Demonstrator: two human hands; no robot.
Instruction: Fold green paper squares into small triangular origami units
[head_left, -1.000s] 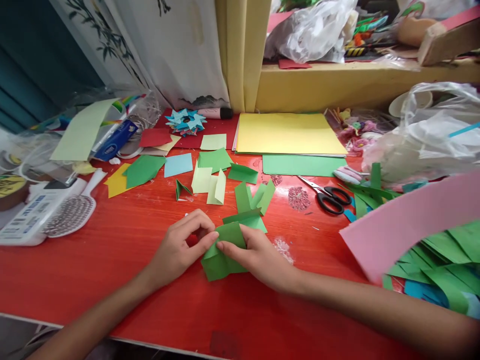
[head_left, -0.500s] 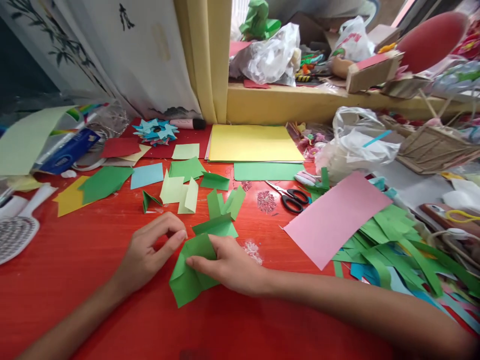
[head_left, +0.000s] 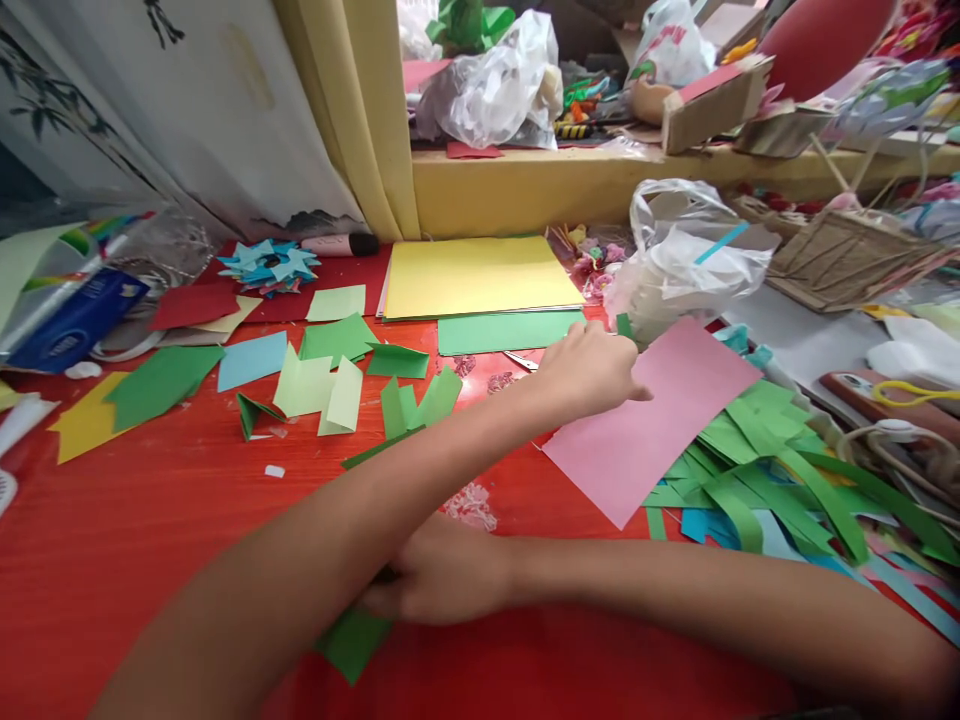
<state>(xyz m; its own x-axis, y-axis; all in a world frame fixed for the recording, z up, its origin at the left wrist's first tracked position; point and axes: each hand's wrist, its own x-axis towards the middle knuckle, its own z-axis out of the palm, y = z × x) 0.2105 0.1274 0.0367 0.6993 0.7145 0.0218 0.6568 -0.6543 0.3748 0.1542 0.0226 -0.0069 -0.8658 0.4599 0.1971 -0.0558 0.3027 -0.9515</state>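
My left hand (head_left: pixel 592 370) is stretched across to the right, over the handles of the scissors (head_left: pixel 521 361), of which only the blade tips show. Its fingers bend downward and their ends are hidden, so a grasp cannot be made out. The pink paper sheet (head_left: pixel 645 430) lies right beside it. Beneath the left forearm, my right hand (head_left: pixel 450 570) stays closed on a creased green paper (head_left: pixel 352 640), mostly covered by the arm. Folded green pieces (head_left: pixel 420 400) and a pale green folded piece (head_left: pixel 341 395) stand beyond the forearm.
Yellow paper (head_left: pixel 480 275) is stacked at the back, near a blue paper star ring (head_left: pixel 268 266). Green paper strips (head_left: pixel 772 470) pile up at the right, below a white plastic bag (head_left: pixel 690 260). Green and yellow cut pieces (head_left: pixel 161 385) lie left.
My left hand has swung from beside the green paper over to the scissors, its forearm now crossing above my right hand. The right hand keeps the green paper, slightly lower. The view has shifted.
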